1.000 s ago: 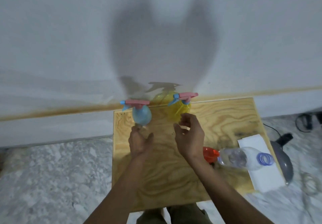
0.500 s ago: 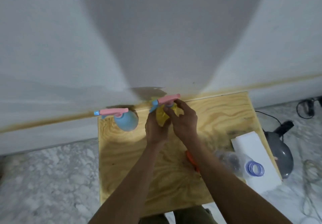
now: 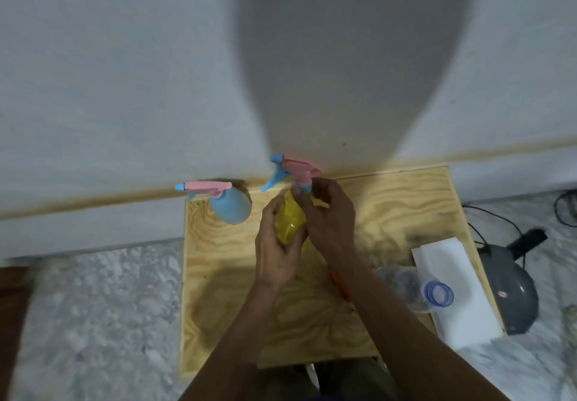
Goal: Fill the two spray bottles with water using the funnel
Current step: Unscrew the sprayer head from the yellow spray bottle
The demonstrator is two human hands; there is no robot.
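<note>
I have both hands on the yellow spray bottle (image 3: pixel 288 224), over the far middle of the plywood table (image 3: pixel 390 213); I cannot tell whether its base rests on the wood. My left hand (image 3: pixel 276 252) wraps the translucent yellow body from the left and below, fingers curled around it. My right hand (image 3: pixel 329 216) is curled around the neck, thumb and fingers closing on the blue collar just under the pink spray head (image 3: pixel 296 168), whose blue trigger points left and down and whose blue nozzle tip faces left toward the wall (image 3: pixel 125 73). The blue spray bottle (image 3: pixel 231 207) stands apart to the left, near the table's far left corner, close to the wall, its pink head and blue nozzle pointing left; neither hand touches it. Under my right forearm I see only a thin sliver of the orange funnel (image 3: pixel 338 285), lying on the wood. Just right of it a clear plastic water bottle (image 3: pixel 406 285) lies on its side, its blue-ringed mouth (image 3: pixel 438 293) resting over a white sheet of paper (image 3: pixel 452 275) near the table's right edge. Beyond that edge, on the marbled floor (image 3: pixel 93 307), sits a grey pan-like object (image 3: pixel 509 291) with a dark handle and a black cable beside it.
</note>
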